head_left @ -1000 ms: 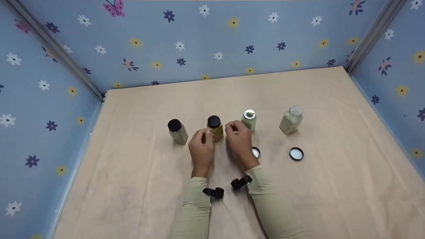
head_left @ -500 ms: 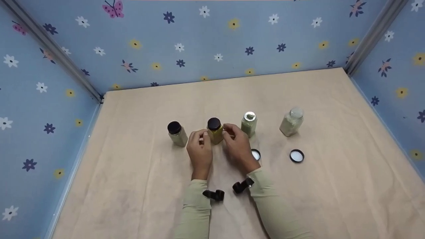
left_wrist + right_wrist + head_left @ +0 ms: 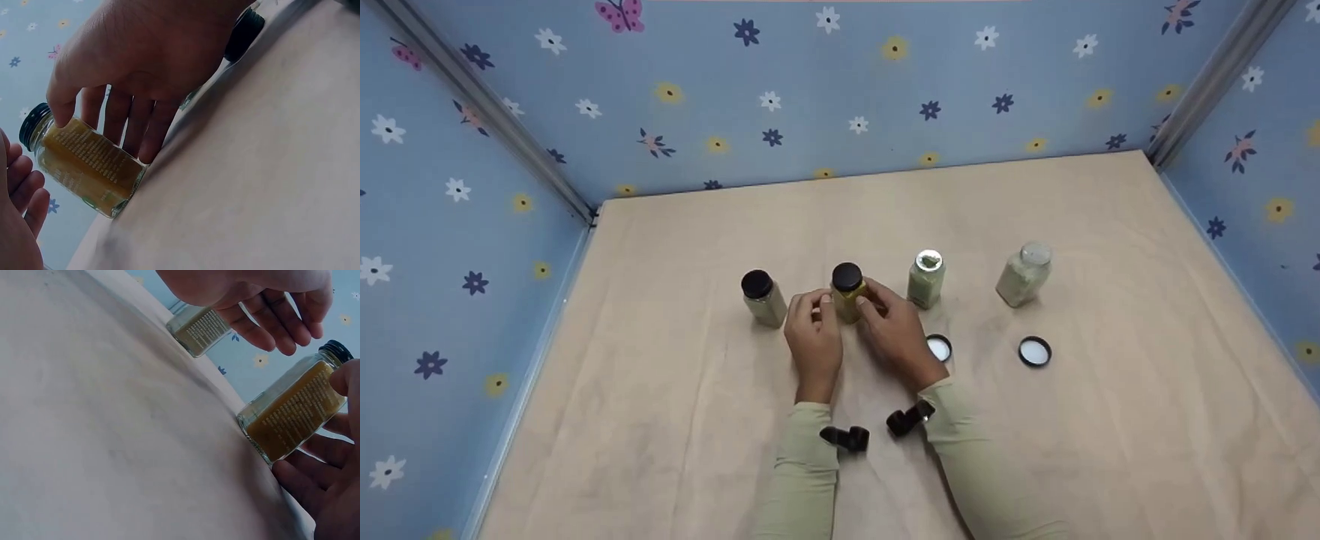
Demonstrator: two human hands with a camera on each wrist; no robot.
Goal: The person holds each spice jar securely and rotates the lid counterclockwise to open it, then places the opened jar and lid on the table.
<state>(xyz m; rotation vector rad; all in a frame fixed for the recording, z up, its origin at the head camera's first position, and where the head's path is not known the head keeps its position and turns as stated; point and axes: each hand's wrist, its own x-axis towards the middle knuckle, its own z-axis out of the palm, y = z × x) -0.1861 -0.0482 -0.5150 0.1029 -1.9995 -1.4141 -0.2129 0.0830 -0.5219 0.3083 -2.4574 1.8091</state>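
A square glass spice jar (image 3: pixel 846 304) of yellow-brown powder stands upright, its black lid (image 3: pixel 847 277) on. My right hand (image 3: pixel 896 334) grips its right side, thumb in front and fingers behind; the right wrist view shows this hand (image 3: pixel 332 486) around the jar (image 3: pixel 298 410) near the table. At the jar's left is my left hand (image 3: pixel 815 341), fingers loosely bent. In the left wrist view a gap shows between this hand (image 3: pixel 19 219) and the jar (image 3: pixel 93 163). Printed white lettering covers the glass.
A black-lidded jar (image 3: pixel 766 306) stands left. To the right are two lidless jars of pale green contents, one nearer (image 3: pixel 925 286) and one farther (image 3: pixel 1023 279). Two black lids, one partly behind my right wrist (image 3: pixel 940 347) and another (image 3: pixel 1035 352), lie white side up on the beige cloth (image 3: pixel 1110 420).
My right hand has moved from beside the yellow-brown jar onto its right side and now grips it. The left hand stays almost in place.
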